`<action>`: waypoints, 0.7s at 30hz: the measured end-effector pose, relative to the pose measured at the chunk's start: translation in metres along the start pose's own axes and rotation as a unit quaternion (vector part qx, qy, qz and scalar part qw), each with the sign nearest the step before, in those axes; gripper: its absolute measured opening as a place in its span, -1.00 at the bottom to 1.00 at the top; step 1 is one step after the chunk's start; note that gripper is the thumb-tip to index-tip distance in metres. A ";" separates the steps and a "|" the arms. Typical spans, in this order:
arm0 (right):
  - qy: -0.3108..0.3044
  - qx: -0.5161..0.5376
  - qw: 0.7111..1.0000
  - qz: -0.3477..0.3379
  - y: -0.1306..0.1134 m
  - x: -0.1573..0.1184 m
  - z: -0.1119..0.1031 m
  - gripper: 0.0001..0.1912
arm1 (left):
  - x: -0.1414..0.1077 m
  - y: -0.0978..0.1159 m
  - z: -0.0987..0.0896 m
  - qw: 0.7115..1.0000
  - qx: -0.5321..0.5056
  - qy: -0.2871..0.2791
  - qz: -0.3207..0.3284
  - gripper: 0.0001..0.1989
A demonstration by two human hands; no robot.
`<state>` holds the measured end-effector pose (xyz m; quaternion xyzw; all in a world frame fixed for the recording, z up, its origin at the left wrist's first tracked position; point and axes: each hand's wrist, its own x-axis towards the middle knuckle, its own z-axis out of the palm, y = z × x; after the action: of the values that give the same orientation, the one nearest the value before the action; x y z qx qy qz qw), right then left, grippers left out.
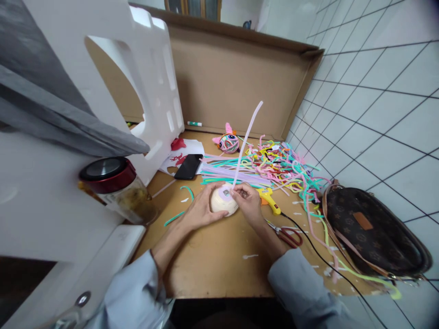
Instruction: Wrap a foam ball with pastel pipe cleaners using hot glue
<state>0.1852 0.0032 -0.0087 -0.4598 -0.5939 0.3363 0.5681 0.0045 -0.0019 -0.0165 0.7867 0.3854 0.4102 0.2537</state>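
A round cream ball [219,204] with a pale lilac patch on top sits between my hands, low over the table. My left hand [202,205] curves around its left side, thumb along the front and fingers behind. A long lilac pipe cleaner [247,137] rises from the top of the ball and leans right. Near its lower end, my right hand [247,201] pinches it against the ball. Just right of that hand lies a yellow glue gun [270,201], and red-handled scissors [288,235] rest below it.
Straight pipe cleaners [222,171] and a tangled heap of them [281,164] lie behind my hands. A decorated pink ball [229,142], black phone [188,167], lidded jar [118,189] and brown handbag [373,233] surround the work area. A cardboard panel [236,77] stands behind; the glue gun's cord runs right.
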 end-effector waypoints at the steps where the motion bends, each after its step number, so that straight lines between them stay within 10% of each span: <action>1: 0.000 0.003 1.000 0.000 0.000 0.000 0.000 -0.86 | 0.000 0.000 0.000 1.000 0.003 -0.003 0.005 -0.27; 14: -0.001 0.000 1.000 -0.009 -0.002 0.000 0.000 -0.85 | 0.002 -0.005 -0.002 0.996 0.013 -0.003 0.083 -0.37; 21: 0.000 0.001 1.000 0.000 -0.003 0.001 0.000 -0.84 | 0.001 0.002 -0.001 1.000 -0.019 -0.002 -0.003 -0.21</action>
<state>0.1851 0.0027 -0.0055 -0.4590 -0.5935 0.3372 0.5687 0.0050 -0.0021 -0.0144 0.7814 0.3791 0.4152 0.2708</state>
